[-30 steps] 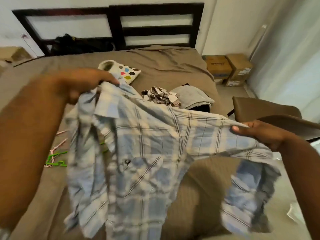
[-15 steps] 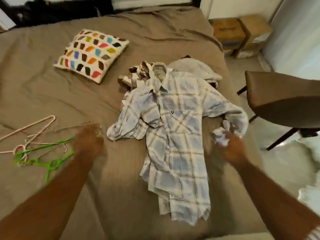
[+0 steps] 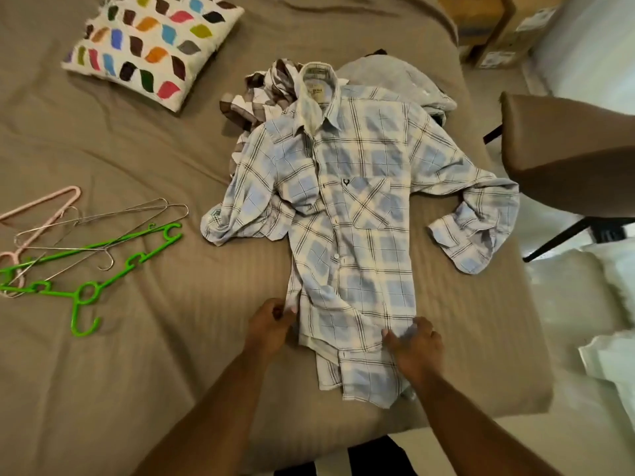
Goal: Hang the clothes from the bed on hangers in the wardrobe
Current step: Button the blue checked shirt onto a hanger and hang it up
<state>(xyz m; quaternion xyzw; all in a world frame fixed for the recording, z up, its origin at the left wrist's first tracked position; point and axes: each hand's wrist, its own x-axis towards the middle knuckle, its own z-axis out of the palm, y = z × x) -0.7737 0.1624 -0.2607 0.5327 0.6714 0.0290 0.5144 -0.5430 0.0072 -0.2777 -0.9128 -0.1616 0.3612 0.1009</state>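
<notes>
Blue-and-white plaid shirt lies flat on the bed, its long axis running straight away from you, collar far and hem at your hands. Your left hand pinches the hem's left edge, your right hand grips its right edge. The hangers lie apart on the left side, so your left hand seems the nearer one for them

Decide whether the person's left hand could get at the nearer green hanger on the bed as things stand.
Probably yes. The left hand pinches the hem of the shirt, and only bare sheet lies between it and the green hanger to its left. It would have to let go first.
</notes>
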